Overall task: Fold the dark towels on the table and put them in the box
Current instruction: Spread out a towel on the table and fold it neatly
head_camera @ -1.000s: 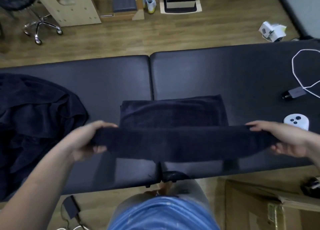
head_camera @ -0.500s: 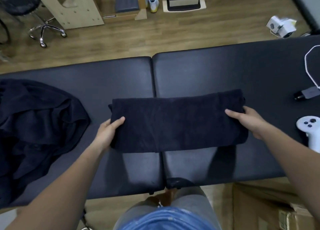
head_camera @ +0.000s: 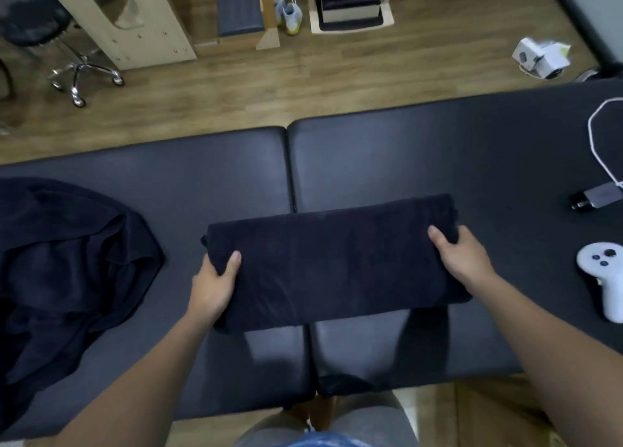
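Both hands (head_camera: 212,288) partly under towel (head_camera: 337,264)

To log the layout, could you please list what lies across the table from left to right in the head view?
From the left: heap of dark towels → left hand → folded towel → right hand → white controller.

Single head-mounted wide-angle view. It looks forward and steeply down from above the near edge of the worktop (head_camera: 404,163), at close range. Forearms enter from the bottom corners. The left hand (head_camera: 212,285) and right hand (head_camera: 462,261) grip the folded towel (head_camera: 337,264) at frame centre. The worktop spans the full width mid-frame, its far edge bowed by the lens. The floor (head_camera: 303,86) fills the upper third and the wearer's lap (head_camera: 337,423) sits bottom centre.
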A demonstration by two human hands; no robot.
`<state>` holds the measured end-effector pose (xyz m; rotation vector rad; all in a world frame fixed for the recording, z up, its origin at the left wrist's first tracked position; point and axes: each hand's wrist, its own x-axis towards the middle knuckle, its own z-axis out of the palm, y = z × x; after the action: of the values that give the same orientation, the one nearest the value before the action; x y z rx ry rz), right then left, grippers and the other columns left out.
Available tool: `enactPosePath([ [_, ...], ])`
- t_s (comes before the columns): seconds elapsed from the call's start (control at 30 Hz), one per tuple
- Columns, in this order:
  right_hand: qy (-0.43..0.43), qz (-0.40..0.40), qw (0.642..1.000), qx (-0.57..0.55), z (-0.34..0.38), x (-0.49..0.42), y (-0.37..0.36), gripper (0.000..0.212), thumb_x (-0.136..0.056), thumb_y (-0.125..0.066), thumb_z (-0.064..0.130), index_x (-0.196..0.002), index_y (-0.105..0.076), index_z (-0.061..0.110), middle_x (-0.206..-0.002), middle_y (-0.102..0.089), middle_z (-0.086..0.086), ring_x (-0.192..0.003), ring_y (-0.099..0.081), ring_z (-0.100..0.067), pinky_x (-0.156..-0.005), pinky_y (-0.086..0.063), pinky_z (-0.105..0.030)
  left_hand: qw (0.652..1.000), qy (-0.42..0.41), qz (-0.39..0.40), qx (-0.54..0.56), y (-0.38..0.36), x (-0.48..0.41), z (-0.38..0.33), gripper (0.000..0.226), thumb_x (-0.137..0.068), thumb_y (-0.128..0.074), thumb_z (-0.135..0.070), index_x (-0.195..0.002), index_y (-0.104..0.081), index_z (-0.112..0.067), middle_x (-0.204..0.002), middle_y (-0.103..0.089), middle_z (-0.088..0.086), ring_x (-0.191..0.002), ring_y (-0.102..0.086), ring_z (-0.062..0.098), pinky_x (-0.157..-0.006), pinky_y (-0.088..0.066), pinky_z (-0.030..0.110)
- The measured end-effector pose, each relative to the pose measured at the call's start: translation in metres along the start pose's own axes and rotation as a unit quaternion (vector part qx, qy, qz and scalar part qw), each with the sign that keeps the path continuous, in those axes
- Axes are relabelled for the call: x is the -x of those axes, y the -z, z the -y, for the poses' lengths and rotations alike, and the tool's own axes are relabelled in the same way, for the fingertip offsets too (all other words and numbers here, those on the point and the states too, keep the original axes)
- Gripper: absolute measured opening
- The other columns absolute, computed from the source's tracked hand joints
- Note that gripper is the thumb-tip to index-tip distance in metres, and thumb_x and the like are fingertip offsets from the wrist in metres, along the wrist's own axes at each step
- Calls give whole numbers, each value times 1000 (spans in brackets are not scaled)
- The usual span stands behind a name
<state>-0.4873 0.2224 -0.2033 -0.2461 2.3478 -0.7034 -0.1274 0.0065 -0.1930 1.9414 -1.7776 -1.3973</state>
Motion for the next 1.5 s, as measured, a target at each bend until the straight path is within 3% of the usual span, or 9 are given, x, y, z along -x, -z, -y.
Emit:
enactPosePath([
  [0.23,-11,-31,999,7,27,-5,6,61,-86,-66,49,-135,-43,22,-137,-51,-12,-120,-53,-36,-100,-46,-51,986,58,-68,-141,-2,-9,-22,61,-97,-51,-48,-147,-34,-16,-142,-53,17,-128,-50,41,-107,-39,52],
  [0.33,215,-199,952,91,62,27,-9,61,-86,-60,28,-143,-41,17,-143,-46,-15,-129,-45,-37,-105,-40,-52,927,-166,-227,-249,-26,17,-47,56,-87,-55,-38,-134,-51,-8,-140,-53,16,-132,-45,38,-111,-30,57],
  [0.5,442,-48,832,331,70,68,-96,59,-90,-37,40,-145,-47,22,-151,-47,-6,-145,-36,-27,-117,-22,-60,809,-406,-4,-424,-119,47,-66,62,-94,-40,-45,-147,-50,-15,-159,-42,5,-154,-21,25,-118,-11,64],
  [0.6,411,-33,830,376,41,31,-77,63,-94,-33,53,-152,-37,29,-161,-31,-5,-151,-20,-26,-122,-8,-53,805,-369,-1,-463,-111,21,-45,70,-94,-35,-62,-156,-34,-31,-167,-25,0,-156,-14,24,-118,1,67],
  [0.93,89,-13,966,241,17,-24,5,67,-98,-18,63,-157,-1,37,-167,-4,-2,-153,0,-27,-119,-7,-63,959,25,-71,-273,-15,-29,-18,62,-102,-18,-61,-159,1,-45,-170,8,2,-156,10,31,-115,6,73],
  [1.03,244,-141,929,241,55,19,-28,59,-101,-30,44,-155,-27,22,-165,-16,-13,-152,-10,-33,-117,-9,-66,912,-122,-159,-359,-33,-2,-30,63,-104,-28,-45,-162,-13,-27,-169,-4,13,-156,0,36,-116,3,73],
  [1.17,458,-18,813,359,40,82,-105,59,-96,-39,49,-151,-39,29,-162,-27,-8,-151,-20,-32,-118,-14,-63,809,-386,-11,-443,-95,71,0,64,-98,-35,-55,-157,-30,-30,-167,-18,6,-155,-15,33,-118,-8,70],
  [1.4,417,-7,781,464,-1,29,-47,65,-97,-25,54,-154,-30,23,-162,-28,-4,-152,-16,-27,-121,-9,-58,861,11,-95,-500,71,34,124,61,-104,-21,-42,-162,-18,-22,-169,-4,10,-152,-3,48,-111,-8,78],
  [1.5,396,-37,809,434,24,42,-66,63,-97,-27,49,-154,-30,22,-163,-24,-6,-152,-12,-32,-117,-2,-65,872,-67,-160,-458,70,39,91,66,-97,-31,-41,-154,-37,-8,-162,-30,20,-148,-22,49,-111,-15,77],
])
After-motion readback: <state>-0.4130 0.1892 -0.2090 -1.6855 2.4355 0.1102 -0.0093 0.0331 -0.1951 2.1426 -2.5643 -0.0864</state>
